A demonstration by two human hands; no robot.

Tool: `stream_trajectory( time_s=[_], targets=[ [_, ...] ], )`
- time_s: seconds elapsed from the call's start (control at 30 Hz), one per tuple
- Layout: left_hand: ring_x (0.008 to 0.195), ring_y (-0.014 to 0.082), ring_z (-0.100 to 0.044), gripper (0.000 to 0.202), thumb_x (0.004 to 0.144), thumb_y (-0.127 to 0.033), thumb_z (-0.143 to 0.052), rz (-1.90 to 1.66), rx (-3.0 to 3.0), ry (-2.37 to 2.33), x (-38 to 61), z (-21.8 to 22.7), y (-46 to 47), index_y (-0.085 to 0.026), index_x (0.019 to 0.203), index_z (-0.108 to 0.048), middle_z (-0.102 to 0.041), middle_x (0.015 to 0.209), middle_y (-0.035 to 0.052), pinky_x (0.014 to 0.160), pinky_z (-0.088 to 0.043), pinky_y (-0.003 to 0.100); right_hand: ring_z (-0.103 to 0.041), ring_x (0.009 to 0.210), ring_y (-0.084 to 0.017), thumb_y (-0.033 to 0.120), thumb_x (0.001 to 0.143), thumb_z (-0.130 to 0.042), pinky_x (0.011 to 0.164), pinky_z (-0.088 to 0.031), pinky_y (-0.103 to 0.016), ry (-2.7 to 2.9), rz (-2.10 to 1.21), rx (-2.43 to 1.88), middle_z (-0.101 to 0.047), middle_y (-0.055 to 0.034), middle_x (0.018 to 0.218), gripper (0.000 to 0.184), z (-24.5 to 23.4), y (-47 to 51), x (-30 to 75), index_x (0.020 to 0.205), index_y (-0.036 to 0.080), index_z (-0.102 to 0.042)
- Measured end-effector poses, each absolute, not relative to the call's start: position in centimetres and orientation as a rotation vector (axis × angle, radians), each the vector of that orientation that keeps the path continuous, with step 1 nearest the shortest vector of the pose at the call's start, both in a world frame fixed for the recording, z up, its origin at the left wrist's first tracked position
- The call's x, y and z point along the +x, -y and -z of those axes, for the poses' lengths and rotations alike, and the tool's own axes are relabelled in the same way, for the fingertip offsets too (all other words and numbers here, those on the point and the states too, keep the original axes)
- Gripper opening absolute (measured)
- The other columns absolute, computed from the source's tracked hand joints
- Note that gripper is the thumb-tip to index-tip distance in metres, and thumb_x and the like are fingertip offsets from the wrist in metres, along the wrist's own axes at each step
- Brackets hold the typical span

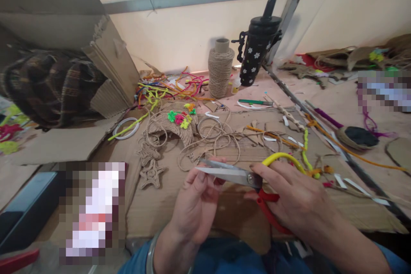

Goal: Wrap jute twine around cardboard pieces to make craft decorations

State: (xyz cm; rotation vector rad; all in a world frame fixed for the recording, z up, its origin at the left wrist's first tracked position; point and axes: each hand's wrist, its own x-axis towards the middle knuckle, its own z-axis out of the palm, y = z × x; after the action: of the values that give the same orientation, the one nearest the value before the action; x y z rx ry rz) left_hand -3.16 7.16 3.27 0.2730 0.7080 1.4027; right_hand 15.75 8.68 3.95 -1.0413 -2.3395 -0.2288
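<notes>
In my right hand is a pair of scissors with one yellow and one red handle. Its blades point left and stand slightly apart. My left hand is closed in a pinch at the blade tips; what it grips, if anything, is too small to make out. Loose jute twine loops just beyond the fingertips. Behind my left hand lies a twine-wrapped crescent bearing small bright flowers. Beside it, a twine star rests on the cardboard, a similar piece partly behind it.
A twine spool and a black flowered tumbler stand at the back. Coloured cords are heaped left of the spool. An open cardboard box holds a dark bag. A green cutter and paper scraps lie about.
</notes>
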Motion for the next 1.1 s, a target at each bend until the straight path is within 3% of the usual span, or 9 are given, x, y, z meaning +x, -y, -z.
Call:
stream_trajectory(
  time_s=[0.17, 0.4, 1.1],
  targets=[
    [0.093, 0.0171, -0.065, 0.021, 0.061, -0.038, -0.083, -1.400, 0.275, -0.729, -3.18, -3.21, -7.12, -0.025, 0.075, -0.075, -0.075, 0.096, 0.0041, 0.082, -0.049, 0.029, -0.058, 0.070, -0.020, 0.025, 0.087, -0.057, 0.064, -0.043, -0.030, 2.335, 0.230, -1.040, -0.060, -0.0066, 0.080, 0.022, -3.65, -8.78, 15.86, 0.105, 0.015, -0.054],
    [0.091, 0.0158, -0.066, 0.019, 0.063, -0.038, -0.081, -1.400, 0.299, -0.720, -3.20, -3.34, -7.24, -0.025, 0.075, -0.074, -0.075, 0.095, 0.0033, 0.083, -0.049, 0.029, -0.058, 0.071, -0.021, 0.037, 0.086, -0.058, 0.064, -0.044, -0.030, 2.331, 0.220, -1.043, -0.060, -0.0070, 0.080, 0.029, -4.01, -8.82, 15.83, 0.104, 0.014, -0.054],
    [0.094, 0.0162, -0.065, 0.021, 0.064, -0.035, -0.081, -1.402, 0.288, -0.729, -3.20, -3.20, -7.22, -0.023, 0.080, -0.075, -0.075, 0.095, 0.0024, 0.085, -0.048, 0.028, -0.058, 0.072, -0.022, 0.036, 0.088, -0.055, 0.063, -0.044, -0.031, 2.367, 0.196, -1.058, -0.059, -0.0071, 0.079, 0.027, -4.37, -9.03, 15.99, 0.104, 0.014, -0.055]
  ],
)
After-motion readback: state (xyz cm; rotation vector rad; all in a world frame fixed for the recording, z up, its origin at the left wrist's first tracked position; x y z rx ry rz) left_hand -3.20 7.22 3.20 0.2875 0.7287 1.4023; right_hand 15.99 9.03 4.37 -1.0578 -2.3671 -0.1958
